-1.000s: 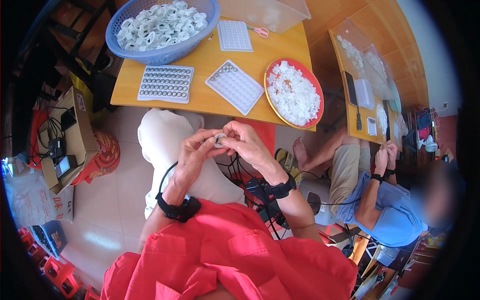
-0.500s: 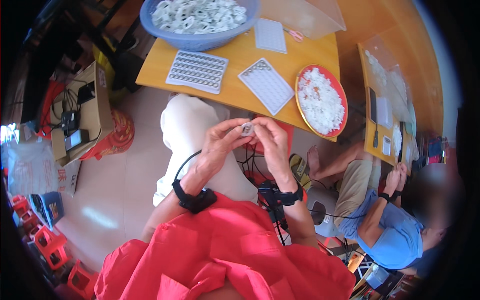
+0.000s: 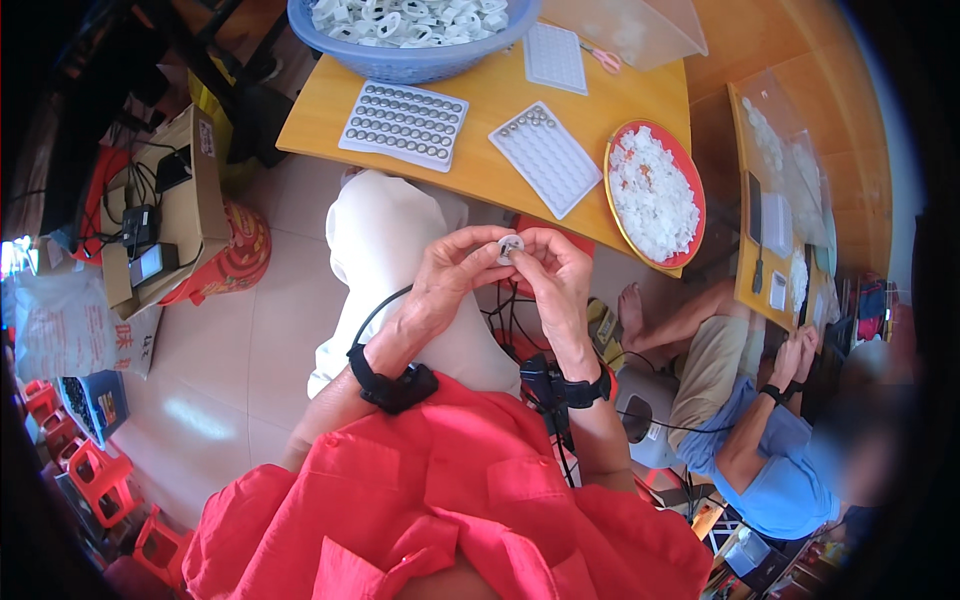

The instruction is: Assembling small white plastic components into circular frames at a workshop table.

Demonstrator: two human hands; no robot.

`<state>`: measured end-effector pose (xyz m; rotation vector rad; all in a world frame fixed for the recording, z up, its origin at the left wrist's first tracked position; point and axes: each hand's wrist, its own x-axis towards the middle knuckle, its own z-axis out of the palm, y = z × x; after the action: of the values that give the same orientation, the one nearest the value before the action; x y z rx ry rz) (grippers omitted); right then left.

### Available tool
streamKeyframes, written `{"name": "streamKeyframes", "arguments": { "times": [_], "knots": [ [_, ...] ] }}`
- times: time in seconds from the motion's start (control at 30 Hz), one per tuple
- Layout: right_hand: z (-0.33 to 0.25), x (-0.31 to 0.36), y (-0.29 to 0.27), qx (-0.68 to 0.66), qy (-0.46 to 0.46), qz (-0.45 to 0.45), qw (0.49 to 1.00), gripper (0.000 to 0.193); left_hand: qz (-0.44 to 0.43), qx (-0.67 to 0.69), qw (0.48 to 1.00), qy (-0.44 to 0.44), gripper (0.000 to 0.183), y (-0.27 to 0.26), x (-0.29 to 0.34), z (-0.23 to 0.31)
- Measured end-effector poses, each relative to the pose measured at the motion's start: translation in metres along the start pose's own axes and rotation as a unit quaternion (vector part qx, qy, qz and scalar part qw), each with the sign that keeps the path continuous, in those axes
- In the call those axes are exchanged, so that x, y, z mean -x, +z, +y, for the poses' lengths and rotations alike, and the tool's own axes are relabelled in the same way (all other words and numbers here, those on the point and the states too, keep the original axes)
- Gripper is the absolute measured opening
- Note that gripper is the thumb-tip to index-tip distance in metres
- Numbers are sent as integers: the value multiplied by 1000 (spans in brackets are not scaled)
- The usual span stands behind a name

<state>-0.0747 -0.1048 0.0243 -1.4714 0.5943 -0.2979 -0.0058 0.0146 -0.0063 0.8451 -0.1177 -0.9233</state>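
Note:
In front of my lap, both hands hold one small round white plastic part (image 3: 510, 246) with a dark centre; its finer detail is too small to make out. My left hand (image 3: 452, 272) pinches its left edge between thumb and fingers. From the other side my right hand (image 3: 556, 272) grips it, the thumb pressed on its face. Beyond them, on the wooden table (image 3: 490, 105), lies a white tray (image 3: 392, 156) filled with rows of silver button cells. A second white tray (image 3: 552, 172) has several cells at its far end.
A blue basin (image 3: 420, 64) of white plastic rings stands at the back. Small white pieces fill a red plate (image 3: 688, 165) at the table's right. Behind lie another white tray (image 3: 556, 60) and pink scissors (image 3: 606, 60). A co-worker (image 3: 770, 440) sits at right; a cardboard box (image 3: 208, 190) stands at left.
My right thumb has come over the face of the white part. Both hands have shifted slightly right and up in the picture, and the whole view has moved a little.

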Motion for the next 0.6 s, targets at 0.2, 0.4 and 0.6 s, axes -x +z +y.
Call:
{"name": "streamKeyframes", "arguments": {
  "times": [0.2, 0.4, 0.6],
  "knots": [
    [2, -4, -2, 72, -13, -16, 997, 6, 3, -14, 1000, 8, 20, 0, 0, -4],
    [5, -12, -6, 12, 31, -52, 998, 7, 25, -29, 999, 12, 21, 2, -2, -3],
    [3, -4, -2, -36, -13, -14, 999, 12, 21, -2, 1000, 0, 21, 2, -1, 0]
  ]
}}
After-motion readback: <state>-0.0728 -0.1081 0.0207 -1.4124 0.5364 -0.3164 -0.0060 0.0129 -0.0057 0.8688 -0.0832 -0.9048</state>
